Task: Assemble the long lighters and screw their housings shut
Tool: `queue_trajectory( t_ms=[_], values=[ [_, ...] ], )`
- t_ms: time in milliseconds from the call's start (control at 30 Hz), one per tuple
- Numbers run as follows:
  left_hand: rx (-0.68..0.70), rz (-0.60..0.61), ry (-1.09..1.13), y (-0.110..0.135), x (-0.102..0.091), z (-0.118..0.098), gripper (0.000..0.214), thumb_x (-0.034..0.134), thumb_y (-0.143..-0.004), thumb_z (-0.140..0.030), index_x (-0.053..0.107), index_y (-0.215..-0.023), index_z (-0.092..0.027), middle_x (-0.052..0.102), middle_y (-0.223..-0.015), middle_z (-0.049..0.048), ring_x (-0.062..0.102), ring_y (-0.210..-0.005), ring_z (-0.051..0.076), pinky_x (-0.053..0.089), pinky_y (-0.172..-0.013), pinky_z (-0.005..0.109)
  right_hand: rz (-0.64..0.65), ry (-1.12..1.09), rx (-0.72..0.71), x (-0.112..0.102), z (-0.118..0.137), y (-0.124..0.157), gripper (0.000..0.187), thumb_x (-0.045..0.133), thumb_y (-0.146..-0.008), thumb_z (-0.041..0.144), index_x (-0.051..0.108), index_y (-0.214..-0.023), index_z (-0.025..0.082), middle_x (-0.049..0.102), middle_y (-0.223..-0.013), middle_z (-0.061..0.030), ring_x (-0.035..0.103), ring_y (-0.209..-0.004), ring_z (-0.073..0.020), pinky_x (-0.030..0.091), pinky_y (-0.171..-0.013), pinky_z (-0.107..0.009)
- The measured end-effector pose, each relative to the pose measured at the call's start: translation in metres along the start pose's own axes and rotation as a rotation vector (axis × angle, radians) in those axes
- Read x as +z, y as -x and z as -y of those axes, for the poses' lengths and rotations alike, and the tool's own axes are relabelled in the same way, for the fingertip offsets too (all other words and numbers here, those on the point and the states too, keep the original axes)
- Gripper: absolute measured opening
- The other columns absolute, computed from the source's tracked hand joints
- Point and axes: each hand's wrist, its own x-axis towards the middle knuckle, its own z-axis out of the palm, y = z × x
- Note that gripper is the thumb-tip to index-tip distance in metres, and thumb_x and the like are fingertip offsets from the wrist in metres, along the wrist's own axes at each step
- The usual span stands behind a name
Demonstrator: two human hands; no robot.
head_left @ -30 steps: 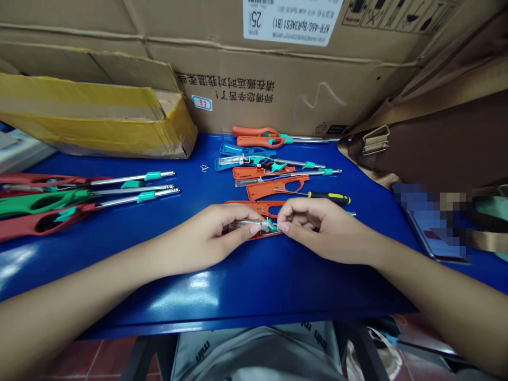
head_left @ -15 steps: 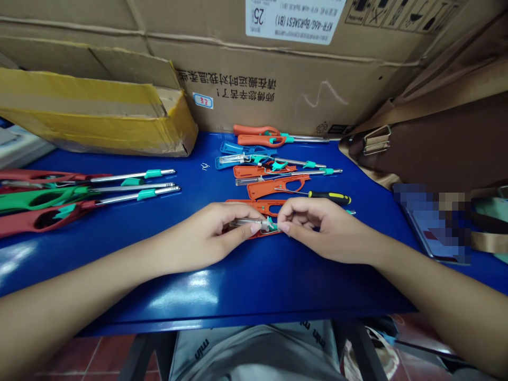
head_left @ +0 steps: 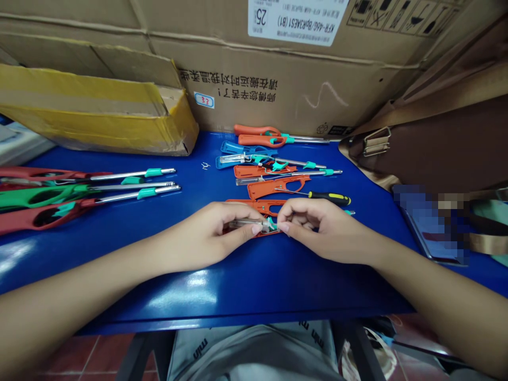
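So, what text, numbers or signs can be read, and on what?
"KFR-46G/BpR3AES1 (B1)": white label on the cardboard box, inverted.
"25": same label.
"请在搬运时对我温柔些": box, inverted.
"师傅您辛苦了!": box, inverted.
"33", apparently: box's blue-edged sticker.
"min", repeated: grey cloth at the lap.
Handling symbols, recycling sign: box.
Too small or blurred: label's fine print, black patch by recycling sign, pixelated screen.

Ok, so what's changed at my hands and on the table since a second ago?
Nothing has visibly moved on the table, and nothing was picked up or let go; only the camera view shifted slightly. Your left hand still holds the clear tube, your right hand stays at the teal piece, and the screwdriver lies where it was.
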Motion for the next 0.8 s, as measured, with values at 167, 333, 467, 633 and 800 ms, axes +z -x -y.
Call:
queue_trajectory(
  t_ms=[167, 333, 467, 633, 800],
  values=[
    [0.017, -0.010, -0.020, 0.0002, 0.0007, 0.0005, 0.027, 0.056, -0.102, -0.040, 0.074, -0.109, -0.020, 0.075, -0.100, 0.0036, 0.069, -0.099, 0.021, 0.054, -0.088, 0.034, -0.005, 0.009, -0.002, 0.0003, -0.0011, 0.0004, 0.020, 0.057, -0.101, 0.036, 0.061, -0.091, 0.019, 0.047, -0.068, 0.0054, 0.041, -0.058, -0.0086, 0.031, -0.052, -0.023],
    [0.038, -0.028, -0.037, 0.0002, 0.0021, 0.0013, 0.026, 0.057, -0.102, -0.039, 0.075, -0.107, -0.021, 0.077, -0.104, 0.0036, 0.070, -0.096, 0.021, 0.055, -0.086, 0.032, -0.004, 0.034, -0.003, 0.0012, -0.0036, -0.0001, 0.021, 0.057, -0.101, 0.038, 0.062, -0.091, 0.020, 0.048, -0.069, 0.0050, 0.043, -0.059, -0.0091, 0.032, -0.053, -0.023],
    [0.038, -0.032, -0.039, 0.0008, 0.0021, 0.0012, 0.026, 0.057, -0.102, -0.039, 0.076, -0.108, -0.021, 0.077, -0.099, 0.0034, 0.070, -0.098, 0.021, 0.056, -0.087, 0.032, -0.004, 0.036, -0.005, 0.0017, -0.0040, -0.0009, 0.021, 0.056, -0.101, 0.037, 0.063, -0.092, 0.019, 0.048, -0.069, 0.0048, 0.043, -0.059, -0.0091, 0.032, -0.053, -0.023],
    [0.033, -0.036, -0.046, 0.0015, 0.0022, 0.0011, 0.026, 0.057, -0.102, -0.039, 0.076, -0.105, -0.021, 0.077, -0.098, 0.0030, 0.070, -0.097, 0.021, 0.056, -0.088, 0.032, -0.003, 0.038, -0.022, 0.0022, -0.0042, -0.0007, 0.022, 0.056, -0.101, 0.038, 0.063, -0.091, 0.019, 0.048, -0.070, 0.0045, 0.042, -0.060, -0.0091, 0.033, -0.054, -0.023],
    [0.050, -0.045, -0.070, 0.0011, 0.0022, 0.0005, 0.027, 0.058, -0.101, -0.041, 0.077, -0.106, -0.022, 0.078, -0.096, 0.0038, 0.071, -0.093, 0.021, 0.058, -0.084, 0.031, -0.003, 0.049, -0.030, 0.0029, -0.0044, 0.0003, 0.022, 0.056, -0.101, 0.038, 0.063, -0.091, 0.019, 0.050, -0.072, 0.0037, 0.043, -0.061, -0.0098, 0.034, -0.054, -0.023]
  ],
)
